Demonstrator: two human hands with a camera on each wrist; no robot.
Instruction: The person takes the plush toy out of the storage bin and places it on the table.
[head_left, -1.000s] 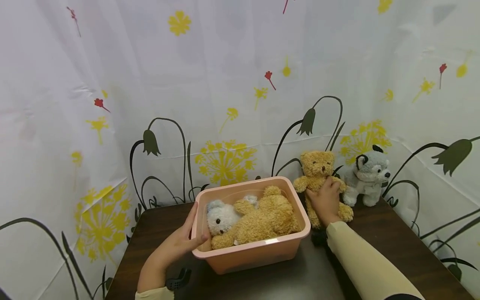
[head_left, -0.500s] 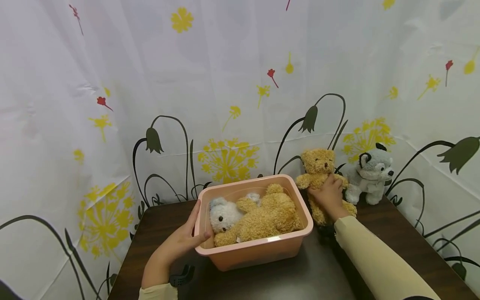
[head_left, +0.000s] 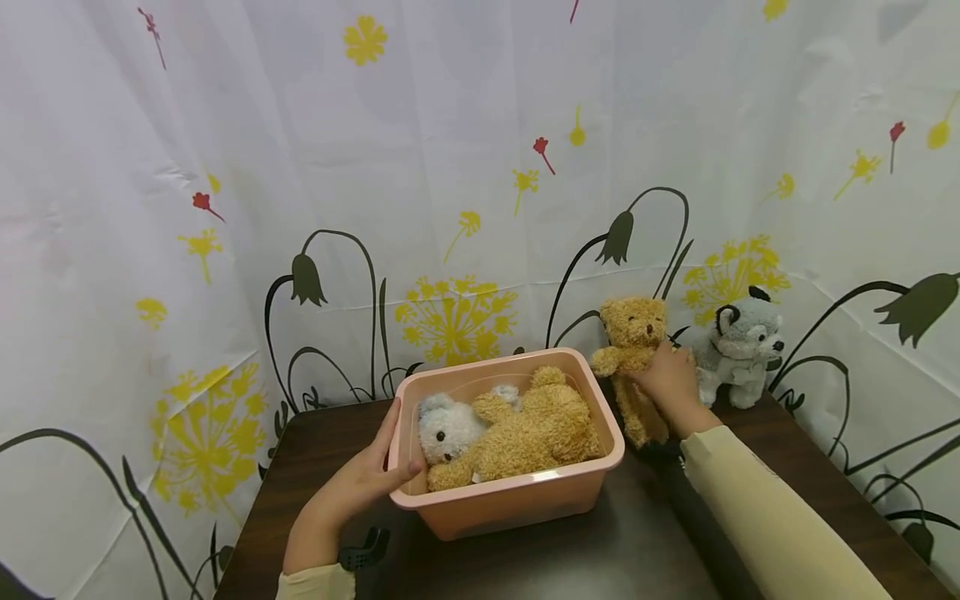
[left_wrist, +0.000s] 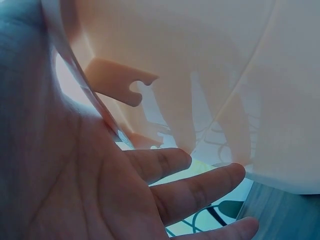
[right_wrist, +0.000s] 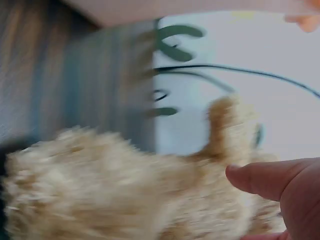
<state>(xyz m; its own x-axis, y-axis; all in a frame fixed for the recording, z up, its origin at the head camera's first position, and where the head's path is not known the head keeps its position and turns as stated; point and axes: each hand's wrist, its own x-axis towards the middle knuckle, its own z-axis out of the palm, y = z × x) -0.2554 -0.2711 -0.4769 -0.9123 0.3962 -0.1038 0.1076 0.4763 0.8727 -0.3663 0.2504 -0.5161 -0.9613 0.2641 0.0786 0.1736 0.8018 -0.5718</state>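
A pink plastic bin (head_left: pixel 517 504) stands on the table, holding a white and grey plush dog (head_left: pixel 446 433) and a curly golden teddy bear (head_left: pixel 528 437) lying on its side. My left hand (head_left: pixel 356 479) grips the bin's left rim, thumb over the inside and fairly straight fingers (left_wrist: pixel 197 192) along the outer wall. To the right of the bin, a second golden teddy bear (head_left: pixel 633 354) is upright and slightly turned. My right hand (head_left: pixel 670 385) grips it around the body, covering its lower right side; in the right wrist view its thumb (right_wrist: pixel 260 177) presses the fur.
A grey and white plush husky (head_left: pixel 742 350) stands at the table's back right corner, close beside my right hand. Behind the dark wooden table (head_left: pixel 322 450) hangs a white flower-printed curtain (head_left: pixel 450 150).
The bear in my right hand has turned slightly, its lower body shifting left. My right hand has moved a little right and up along it. My left hand and the bin stay in place.
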